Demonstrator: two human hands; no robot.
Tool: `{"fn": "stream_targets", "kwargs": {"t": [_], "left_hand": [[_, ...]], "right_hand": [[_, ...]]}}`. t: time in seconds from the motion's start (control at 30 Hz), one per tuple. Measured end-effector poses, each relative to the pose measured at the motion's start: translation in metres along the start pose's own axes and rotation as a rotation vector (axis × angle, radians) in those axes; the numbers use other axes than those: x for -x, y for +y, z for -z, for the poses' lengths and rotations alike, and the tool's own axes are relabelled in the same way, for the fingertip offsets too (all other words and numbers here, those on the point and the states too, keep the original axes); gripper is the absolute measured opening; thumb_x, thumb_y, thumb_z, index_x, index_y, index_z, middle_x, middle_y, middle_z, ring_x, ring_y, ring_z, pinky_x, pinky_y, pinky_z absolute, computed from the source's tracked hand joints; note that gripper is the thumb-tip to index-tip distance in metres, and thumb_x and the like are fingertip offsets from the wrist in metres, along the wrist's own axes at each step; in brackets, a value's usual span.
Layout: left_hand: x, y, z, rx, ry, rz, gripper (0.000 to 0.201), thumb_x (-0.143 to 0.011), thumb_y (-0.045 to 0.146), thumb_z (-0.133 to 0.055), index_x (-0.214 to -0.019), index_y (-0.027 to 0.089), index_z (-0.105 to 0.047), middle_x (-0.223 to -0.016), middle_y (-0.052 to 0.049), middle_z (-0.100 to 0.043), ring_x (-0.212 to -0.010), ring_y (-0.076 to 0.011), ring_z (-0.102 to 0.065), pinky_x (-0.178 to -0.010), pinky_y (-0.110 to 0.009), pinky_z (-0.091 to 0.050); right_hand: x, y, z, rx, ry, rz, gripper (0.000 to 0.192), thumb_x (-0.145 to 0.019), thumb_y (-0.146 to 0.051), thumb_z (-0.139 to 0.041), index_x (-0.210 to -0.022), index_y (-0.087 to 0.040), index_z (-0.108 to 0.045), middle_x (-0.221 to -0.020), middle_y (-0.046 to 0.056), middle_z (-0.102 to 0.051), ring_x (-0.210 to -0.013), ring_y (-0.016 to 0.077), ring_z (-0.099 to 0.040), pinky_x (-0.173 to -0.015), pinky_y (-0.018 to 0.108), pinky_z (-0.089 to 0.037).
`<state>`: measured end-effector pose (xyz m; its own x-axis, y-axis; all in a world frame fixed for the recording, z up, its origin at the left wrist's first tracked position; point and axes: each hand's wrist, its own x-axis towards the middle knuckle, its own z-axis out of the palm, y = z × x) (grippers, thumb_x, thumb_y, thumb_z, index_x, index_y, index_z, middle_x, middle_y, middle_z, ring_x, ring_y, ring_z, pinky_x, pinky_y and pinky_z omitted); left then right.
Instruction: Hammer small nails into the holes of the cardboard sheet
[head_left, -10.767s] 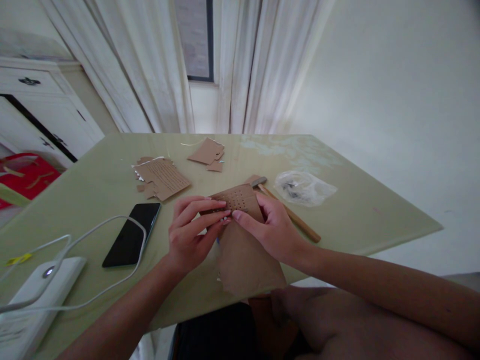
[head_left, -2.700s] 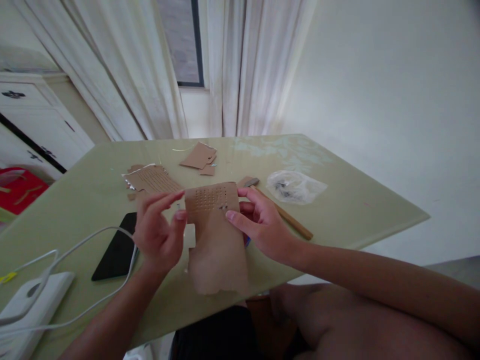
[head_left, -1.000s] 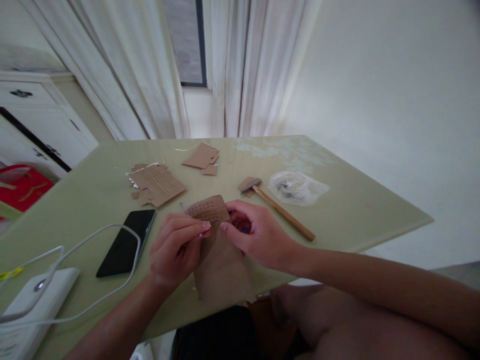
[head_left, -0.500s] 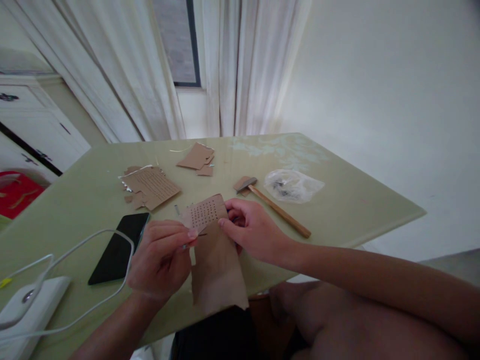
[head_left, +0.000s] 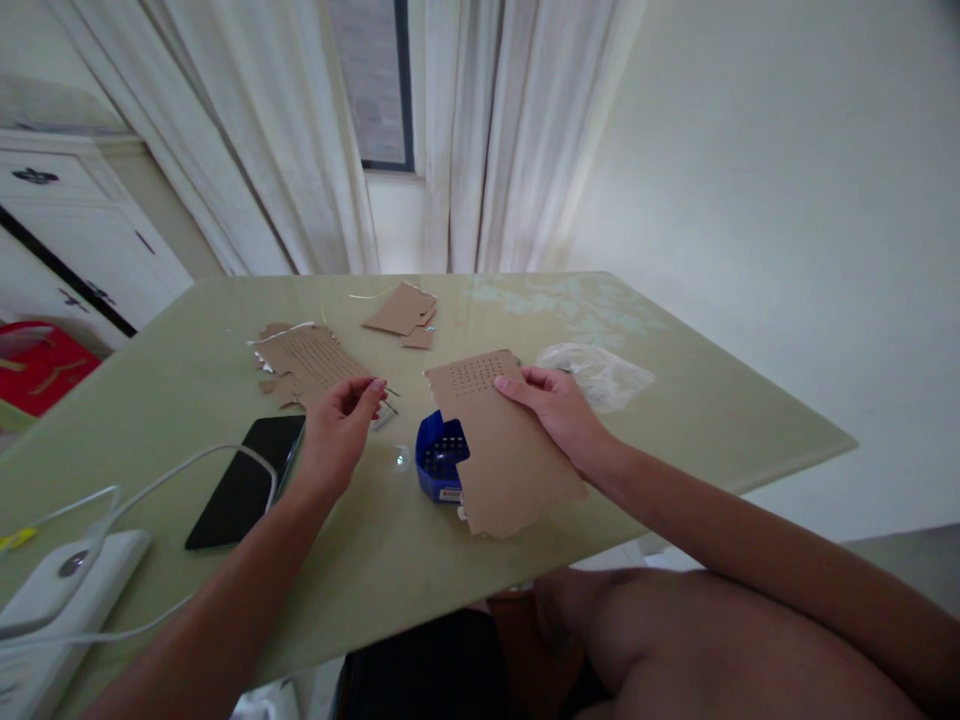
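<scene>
My right hand (head_left: 559,405) grips a torn piece of brown cardboard (head_left: 517,460) by its right edge, thumb on top. Rows of small holes run across the cardboard's upper part. My left hand (head_left: 349,415) is pinched shut, and a thin dark nail (head_left: 393,393) pokes out from its fingertips. Just below those fingers lie a few thin nails (head_left: 385,416) on the table. Partly covered by the cardboard, a blue plastic basket (head_left: 431,470) with a perforated bottom stands on the table. Beside it is a small clear round piece (head_left: 403,458).
More perforated cardboard (head_left: 307,355) lies at the back left, and cardboard scraps (head_left: 401,310) sit behind. A clear plastic bag (head_left: 607,378) is right of my right hand. At left are a black phone (head_left: 236,490), a white power strip (head_left: 90,590) and a white cable (head_left: 172,480).
My right hand has moved the cardboard up and right, uncovering the blue basket. My left hand has come away from the cardboard. The hammer is now hidden from view.
</scene>
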<state>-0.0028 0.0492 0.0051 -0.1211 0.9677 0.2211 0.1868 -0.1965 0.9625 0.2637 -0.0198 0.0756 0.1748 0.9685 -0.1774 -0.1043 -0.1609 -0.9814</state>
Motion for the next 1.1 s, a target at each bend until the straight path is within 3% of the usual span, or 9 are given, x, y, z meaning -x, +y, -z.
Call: {"fn": "stream_targets", "kwargs": {"t": [0.17, 0.27, 0.53, 0.7, 0.83, 0.9, 1.0, 1.1], "left_hand": [[-0.009, -0.008, 0.007, -0.291, -0.166, 0.005, 0.042, -0.082, 0.056, -0.071, -0.094, 0.017, -0.078, -0.082, -0.009, -0.08, -0.073, -0.0241, -0.069, -0.07, -0.034, -0.05], [-0.013, -0.014, 0.009, -0.489, -0.209, -0.017, 0.038, -0.084, 0.052, -0.064, -0.09, 0.018, -0.078, -0.078, -0.009, -0.078, -0.07, -0.026, -0.067, -0.068, -0.035, -0.046], [-0.011, -0.011, 0.006, -0.601, -0.245, -0.097, 0.021, -0.084, 0.038, -0.061, -0.075, 0.022, -0.071, -0.077, -0.009, -0.074, -0.072, -0.0264, -0.064, -0.071, -0.034, -0.042], [-0.013, -0.02, 0.003, -0.606, -0.274, -0.104, 0.013, -0.082, 0.029, -0.063, -0.073, 0.023, -0.07, -0.084, -0.011, -0.077, -0.081, -0.0292, -0.068, -0.075, -0.035, -0.044], [-0.015, -0.027, 0.0, -0.572, -0.242, -0.11, 0.011, -0.076, 0.022, -0.066, -0.066, 0.025, -0.064, -0.077, -0.01, -0.072, -0.086, -0.0308, -0.068, -0.079, -0.037, -0.046], [-0.014, -0.025, -0.001, -0.526, -0.217, -0.133, 0.012, -0.076, 0.022, -0.068, -0.065, 0.024, -0.063, -0.083, -0.011, -0.072, -0.09, -0.0308, -0.067, -0.082, -0.039, -0.047], [-0.007, -0.014, 0.001, -0.424, -0.168, -0.191, 0.018, -0.086, 0.035, -0.068, -0.072, 0.023, -0.066, -0.093, -0.012, -0.071, -0.092, -0.0291, -0.065, -0.084, -0.04, -0.048], [0.006, 0.001, 0.001, -0.127, -0.111, -0.211, 0.052, -0.106, 0.062, -0.044, -0.085, 0.023, -0.071, -0.089, -0.01, -0.07, -0.082, -0.0246, -0.063, -0.076, -0.037, -0.05]], "right_hand": [[0.007, 0.007, -0.004, -0.01, -0.127, -0.058, 0.038, -0.075, -0.047, -0.095, -0.093, -0.016, -0.082, -0.082, 0.007, -0.082, -0.063, 0.0184, -0.072, -0.056, 0.029, -0.055], [0.011, 0.007, -0.007, -0.057, -0.159, -0.049, 0.039, -0.076, -0.048, -0.095, -0.094, -0.017, -0.082, -0.085, 0.007, -0.082, -0.067, 0.0189, -0.073, -0.06, 0.03, -0.057], [0.019, 0.002, -0.011, -0.173, -0.249, 0.028, 0.03, -0.081, -0.044, -0.094, -0.092, -0.019, -0.083, -0.091, 0.005, -0.082, -0.074, 0.0163, -0.073, -0.07, 0.029, -0.058], [0.019, 0.003, -0.015, -0.178, -0.266, 0.047, 0.027, -0.083, -0.043, -0.094, -0.093, -0.02, -0.083, -0.092, 0.004, -0.082, -0.077, 0.0163, -0.074, -0.073, 0.029, -0.058], [0.022, 0.001, -0.019, -0.187, -0.304, 0.072, 0.025, -0.083, -0.042, -0.093, -0.093, -0.021, -0.084, -0.089, 0.002, -0.082, -0.08, 0.0168, -0.074, -0.075, 0.029, -0.058], [0.024, 0.0, -0.021, -0.18, -0.314, 0.082, 0.025, -0.084, -0.042, -0.093, -0.094, -0.021, -0.084, -0.089, 0.003, -0.082, -0.081, 0.0168, -0.074, -0.076, 0.029, -0.058], [0.025, 0.0, -0.023, -0.121, -0.3, 0.112, 0.027, -0.082, -0.044, -0.093, -0.093, -0.021, -0.084, -0.093, 0.004, -0.083, -0.081, 0.018, -0.074, -0.075, 0.031, -0.059], [0.025, 0.002, -0.025, -0.013, -0.266, 0.185, 0.03, -0.083, -0.047, -0.091, -0.094, -0.02, -0.084, -0.092, 0.005, -0.082, -0.08, 0.0192, -0.072, -0.07, 0.031, -0.058]]}}
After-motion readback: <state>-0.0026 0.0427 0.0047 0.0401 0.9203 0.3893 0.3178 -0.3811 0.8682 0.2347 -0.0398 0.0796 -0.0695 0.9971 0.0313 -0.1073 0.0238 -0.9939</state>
